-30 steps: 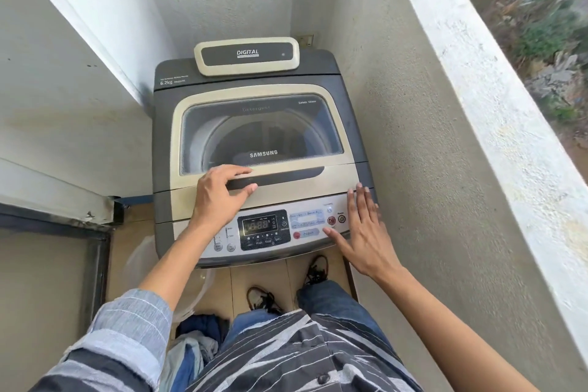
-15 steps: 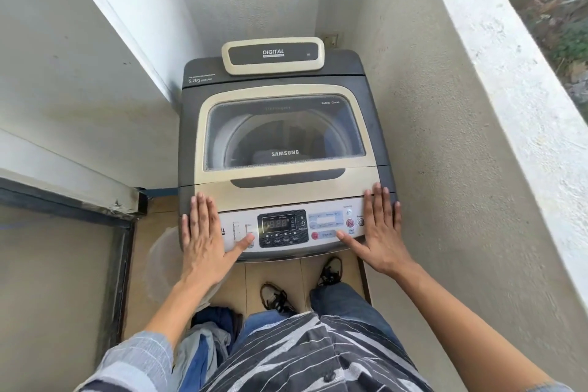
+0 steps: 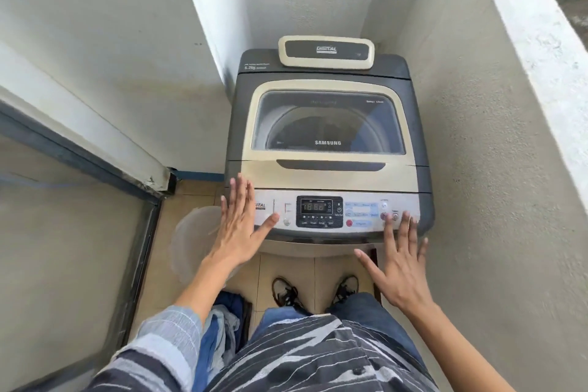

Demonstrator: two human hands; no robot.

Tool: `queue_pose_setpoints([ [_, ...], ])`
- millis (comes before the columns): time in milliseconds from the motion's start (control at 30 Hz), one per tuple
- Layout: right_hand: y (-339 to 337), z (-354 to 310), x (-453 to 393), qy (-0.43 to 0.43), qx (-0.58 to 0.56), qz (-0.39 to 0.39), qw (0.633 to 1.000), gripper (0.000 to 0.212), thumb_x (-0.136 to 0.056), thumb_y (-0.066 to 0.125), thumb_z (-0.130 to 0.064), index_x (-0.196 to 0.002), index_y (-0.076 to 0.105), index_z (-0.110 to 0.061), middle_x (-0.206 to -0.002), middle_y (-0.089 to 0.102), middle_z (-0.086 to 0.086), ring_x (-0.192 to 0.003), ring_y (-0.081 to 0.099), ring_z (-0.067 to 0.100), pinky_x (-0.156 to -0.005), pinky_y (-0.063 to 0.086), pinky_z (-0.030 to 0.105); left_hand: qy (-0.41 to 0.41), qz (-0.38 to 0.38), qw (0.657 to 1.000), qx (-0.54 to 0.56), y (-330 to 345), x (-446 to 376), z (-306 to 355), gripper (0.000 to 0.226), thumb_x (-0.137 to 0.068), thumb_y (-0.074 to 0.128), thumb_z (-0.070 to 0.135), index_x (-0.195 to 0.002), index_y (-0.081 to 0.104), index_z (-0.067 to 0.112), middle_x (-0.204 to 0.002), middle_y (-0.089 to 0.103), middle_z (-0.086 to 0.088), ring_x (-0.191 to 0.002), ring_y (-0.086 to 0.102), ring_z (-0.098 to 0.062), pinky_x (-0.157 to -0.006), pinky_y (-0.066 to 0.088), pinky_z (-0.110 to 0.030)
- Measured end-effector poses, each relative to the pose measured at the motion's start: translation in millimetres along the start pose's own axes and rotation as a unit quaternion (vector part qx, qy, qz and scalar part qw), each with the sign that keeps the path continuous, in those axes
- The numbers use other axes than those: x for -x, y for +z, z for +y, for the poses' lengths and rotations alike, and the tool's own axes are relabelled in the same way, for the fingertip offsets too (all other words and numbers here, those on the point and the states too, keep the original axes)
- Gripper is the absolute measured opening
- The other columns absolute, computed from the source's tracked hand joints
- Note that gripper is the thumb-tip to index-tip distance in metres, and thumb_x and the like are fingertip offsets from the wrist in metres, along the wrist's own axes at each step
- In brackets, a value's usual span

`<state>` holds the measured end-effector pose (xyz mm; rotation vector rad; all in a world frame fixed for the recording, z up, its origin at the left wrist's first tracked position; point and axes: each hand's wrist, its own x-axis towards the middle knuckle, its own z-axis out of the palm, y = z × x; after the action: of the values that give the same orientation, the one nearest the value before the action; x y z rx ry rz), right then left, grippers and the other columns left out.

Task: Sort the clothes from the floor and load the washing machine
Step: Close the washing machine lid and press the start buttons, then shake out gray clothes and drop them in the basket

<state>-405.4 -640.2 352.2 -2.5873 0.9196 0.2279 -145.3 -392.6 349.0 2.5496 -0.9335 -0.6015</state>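
Currently, machine: the washing machine [image 3: 329, 149] stands in a narrow corner between plastered walls, and its lid [image 3: 327, 124] is down.
Lid writing: "SAMSUNG" in white on the window; small pale words at the upper right of the glass are too blurred to read.
Back panel: a cream-edged plate [image 3: 326, 52] reads "DIGITAL"; beside it, on the grey top, "6.2kg" with smaller text I cannot make out.
Control panel: the dark display [image 3: 319, 207] shows lit digits, roughly "18:88", blurred; "DIGITAL" is partly seen at the left end; button captions are unreadable.
Left hand: the left hand [image 3: 240, 226] is flat and released, fingers straight, at the panel's left end, thumb towards a round button.
Right hand: the right hand [image 3: 401, 261] is spread and released, grasping nothing, fingertips over the panel's right end.
Clothes: blue and pale clothes [image 3: 222, 328] lie heaped on the tiled floor by the person's left leg, near a translucent bucket [image 3: 194, 242].
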Motion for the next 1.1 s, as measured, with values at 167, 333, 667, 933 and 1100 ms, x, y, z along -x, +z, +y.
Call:
queue_pose_setpoints([
  [167,15.2,-12.7,39.7,-0.039,0.016,-0.018,0.999,0.099,-0.089,0.021,-0.087,-0.163,-0.018,-0.035,-0.17,-0.031,0.0,-0.159,-0.024,0.023,-0.125,0.0,0.068,-0.046,0.016,0.991,0.126,12.2,80.5,-11.9,0.094,-0.095,0.024,0.081,-0.159,-0.027,0.034,-0.163,-0.041,0.01,-0.154,-0.032,-0.014,-0.129,-0.004,-0.056],
  [333,12.7,-10.1,53.4,-0.098,0.043,-0.016,0.994,0.094,-0.091,0.019,-0.086,-0.164,-0.015,-0.038,-0.172,-0.026,0.0,-0.16,-0.019,0.023,-0.126,-0.002,0.066,-0.183,-0.007,0.954,0.239,22.2,167.6,-5.4,0.085,-0.098,0.036,0.071,-0.149,-0.031,0.058,-0.158,-0.045,0.021,-0.153,-0.027,-0.01,-0.129,0.001,-0.055],
  [667,-7.8,-15.2,127.9,-0.223,-0.052,-0.025,0.973,0.089,-0.094,0.025,-0.083,-0.166,0.003,-0.037,-0.174,-0.012,-0.004,-0.158,-0.022,0.012,-0.13,0.0,0.052,-0.205,0.063,0.943,0.253,60.6,315.6,74.2,0.078,-0.093,0.033,0.082,-0.148,-0.021,0.067,-0.166,-0.021,0.028,-0.153,-0.003,-0.002,-0.129,0.011,-0.045],
  [933,14.4,3.8,206.4,-0.277,-0.013,-0.132,0.952,0.084,-0.091,0.019,-0.087,-0.162,0.025,-0.042,-0.175,-0.006,-0.003,-0.16,-0.017,0.013,-0.13,0.012,0.048,-0.28,0.1,0.905,0.305,88.5,414.6,105.9,0.072,-0.098,0.034,0.074,-0.152,-0.013,0.065,-0.165,-0.005,0.033,-0.154,0.004,0.001,-0.129,0.012,-0.038],
  [1100,20.8,-8.4,237.5,-0.294,-0.018,-0.177,0.939,0.078,-0.094,0.027,-0.083,-0.161,0.028,-0.043,-0.175,-0.005,-0.001,-0.16,-0.017,0.014,-0.128,0.018,0.048,-0.323,0.142,0.852,0.386,93.9,465.2,108.0,0.103,-0.073,0.047,0.096,-0.159,0.031,0.042,-0.163,0.033,0.018,-0.147,0.036,-0.003,-0.119,0.029,-0.025],
])
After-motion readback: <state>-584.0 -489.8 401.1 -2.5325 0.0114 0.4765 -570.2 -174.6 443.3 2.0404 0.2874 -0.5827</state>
